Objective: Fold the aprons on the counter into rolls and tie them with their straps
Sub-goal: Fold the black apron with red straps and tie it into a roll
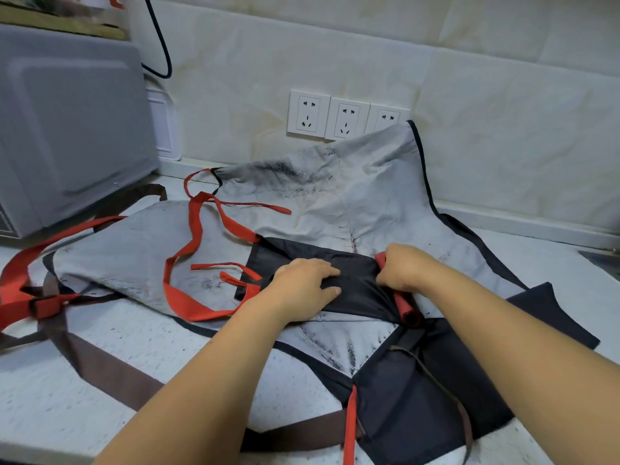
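The right hand (411, 265) has its fingers (389, 280) curled round the red roll (407, 308) at one end of a folded dark apron (357, 292), while the left hand (302, 288) lies flat on that cloth, fingers straight and pressing. The dark apron rests on pale grey aprons (335, 203) spread over the speckled counter (151, 340) — red straps (196, 229) trail left toward a grey microwave (67, 122), with wall sockets (345, 119) behind.

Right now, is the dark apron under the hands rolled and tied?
Folded flat, untied: the dark apron lies as a panel with a red roll at one end; red straps lie loose.
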`<action>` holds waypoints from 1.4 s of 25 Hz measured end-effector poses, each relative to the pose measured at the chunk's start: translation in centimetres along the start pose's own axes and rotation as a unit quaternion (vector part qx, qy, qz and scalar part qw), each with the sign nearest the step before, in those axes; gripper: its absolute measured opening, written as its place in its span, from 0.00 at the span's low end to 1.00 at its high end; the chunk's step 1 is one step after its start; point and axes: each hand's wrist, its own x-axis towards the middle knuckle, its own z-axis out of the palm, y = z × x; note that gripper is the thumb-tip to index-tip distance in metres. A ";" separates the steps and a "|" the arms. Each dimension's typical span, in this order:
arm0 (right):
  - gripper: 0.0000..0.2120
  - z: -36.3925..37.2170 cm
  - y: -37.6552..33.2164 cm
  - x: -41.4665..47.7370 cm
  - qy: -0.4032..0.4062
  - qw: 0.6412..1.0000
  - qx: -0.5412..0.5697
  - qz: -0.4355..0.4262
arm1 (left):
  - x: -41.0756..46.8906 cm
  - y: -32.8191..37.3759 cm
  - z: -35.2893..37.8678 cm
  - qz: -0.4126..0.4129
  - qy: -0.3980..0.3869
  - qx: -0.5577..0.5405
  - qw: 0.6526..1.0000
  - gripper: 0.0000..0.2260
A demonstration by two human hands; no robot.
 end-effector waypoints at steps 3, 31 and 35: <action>0.11 -1.2 -0.2 0.4 -0.092 0.972 0.215 0.036 | 0.0 -0.2 0.1 -0.003 0.010 -0.004 1.000 0.20; 0.25 -0.3 -0.8 -0.2 -0.059 0.976 0.209 0.010 | -1.4 -0.4 -2.6 -0.090 0.140 -0.064 0.984 0.14; 0.34 0.1 -0.1 -0.5 -0.072 0.969 0.235 0.026 | -1.9 -3.1 -4.9 -0.184 0.143 -0.057 0.971 0.10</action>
